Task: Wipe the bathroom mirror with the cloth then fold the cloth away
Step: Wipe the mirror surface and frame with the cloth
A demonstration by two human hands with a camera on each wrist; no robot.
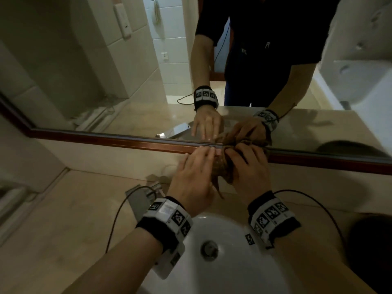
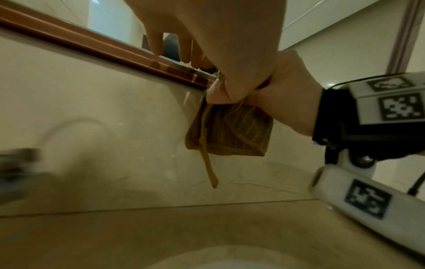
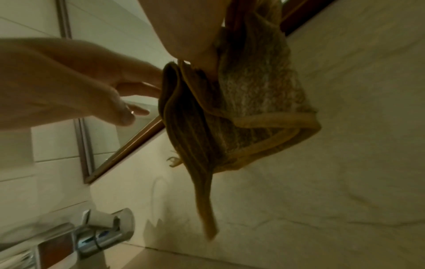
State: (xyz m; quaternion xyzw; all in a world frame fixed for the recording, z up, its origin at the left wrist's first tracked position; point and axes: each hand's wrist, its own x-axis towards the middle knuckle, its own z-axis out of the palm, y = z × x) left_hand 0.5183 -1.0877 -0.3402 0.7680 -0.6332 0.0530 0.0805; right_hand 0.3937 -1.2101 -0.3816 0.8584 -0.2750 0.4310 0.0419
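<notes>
A bunched brown cloth (image 1: 222,168) hangs against the wall just under the mirror's (image 1: 106,81) red-brown bottom frame (image 1: 106,139). My right hand (image 1: 246,164) grips its top, fingers curled at the frame. In the right wrist view the right thumb (image 3: 195,54) pinches the cloth (image 3: 230,118), and a loose strip dangles below. My left hand (image 1: 201,158) lies beside it with straight fingers, tips on the frame and touching the cloth's left side. From the left wrist camera the cloth (image 2: 230,131) hangs folded below the right hand (image 2: 292,102).
A white sink (image 1: 233,262) with a metal drain sits right under my wrists. The chrome faucet (image 1: 144,196) stands left of it on the beige counter (image 1: 53,230). A dark round object (image 1: 369,240) lies at the counter's right end. Cables trail from both wristbands.
</notes>
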